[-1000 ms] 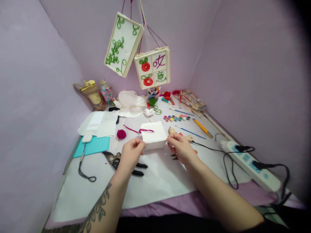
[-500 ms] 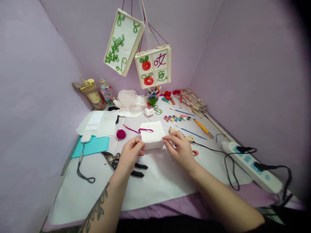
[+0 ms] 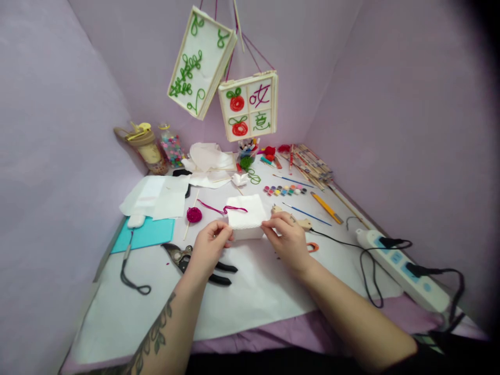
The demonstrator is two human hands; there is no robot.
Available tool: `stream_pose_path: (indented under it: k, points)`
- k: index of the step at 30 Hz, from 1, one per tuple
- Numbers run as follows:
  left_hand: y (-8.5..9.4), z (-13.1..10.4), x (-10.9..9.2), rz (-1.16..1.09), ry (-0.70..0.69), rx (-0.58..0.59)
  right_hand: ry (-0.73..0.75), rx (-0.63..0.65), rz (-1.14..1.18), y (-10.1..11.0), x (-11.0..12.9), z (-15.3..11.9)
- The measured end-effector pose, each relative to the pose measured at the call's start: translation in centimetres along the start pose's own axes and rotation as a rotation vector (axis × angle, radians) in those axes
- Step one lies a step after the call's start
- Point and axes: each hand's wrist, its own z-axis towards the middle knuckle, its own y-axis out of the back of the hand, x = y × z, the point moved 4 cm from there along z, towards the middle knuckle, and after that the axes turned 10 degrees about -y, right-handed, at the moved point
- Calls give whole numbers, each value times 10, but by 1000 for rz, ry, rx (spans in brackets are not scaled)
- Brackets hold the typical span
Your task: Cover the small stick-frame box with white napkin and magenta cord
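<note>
Between my hands is a white tissue [image 3: 247, 220], its near edge raised and faintly embossed. My left hand [image 3: 214, 240] pinches its near left corner between thumb and fingers. At the near right corner, my right hand [image 3: 287, 237] pinches it the same way. A strand of magenta yarn [image 3: 225, 210] reaches over the top of the tissue from the left. The magenta yarn ball [image 3: 194, 214] sits to the left, touching a thin stick. Black-handled pruning shears [image 3: 182, 256] lie partly under my left wrist. Just behind my right hand is a wooden-handled corded tool [image 3: 304, 224], partly hidden.
Two decorated frames [image 3: 203, 65] hang above the table. Paint pots [image 3: 285, 190], brushes and a yellow cutter [image 3: 327, 208] lie at right, near a power strip [image 3: 408, 271] with cords. A turquoise board [image 3: 152, 235] and white sheets are at left; a cup [image 3: 150, 151] stands behind.
My hands keep their pinch on the tissue's near corners. The tissue's near edge looks slightly more raised, and the view has shifted slightly.
</note>
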Motion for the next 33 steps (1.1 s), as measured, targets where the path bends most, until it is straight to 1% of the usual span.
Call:
stream_pose_path:
  k: [4,6,9,12,16,19,24,28,33]
  points:
    - [0,1,1,31,-51,15,-3,19,27,5,9,5]
    - [0,1,3,23,-71,24,27,23,10,4,16,10]
    - [2,2,4,36,-116,3,93,49,-64,-3,24,15]
    - [4,2,3,60,-157,-24,110,68,-140,-10,24,17]
    - [2,3,6,-10,-132,7,122,82,-196,-12,23,15]
    - [-1,4,8,-46,-117,26,144,65,-189,-10,27,15]
    - [-4,3,8,-26,-146,51,193,63,-241,-17,39,18]
    - [-5,1,7,2,-166,53,229,70,-276,-21,42,18]
    - [-6,0,5,-1,-175,53,196,69,-253,-21,47,18]
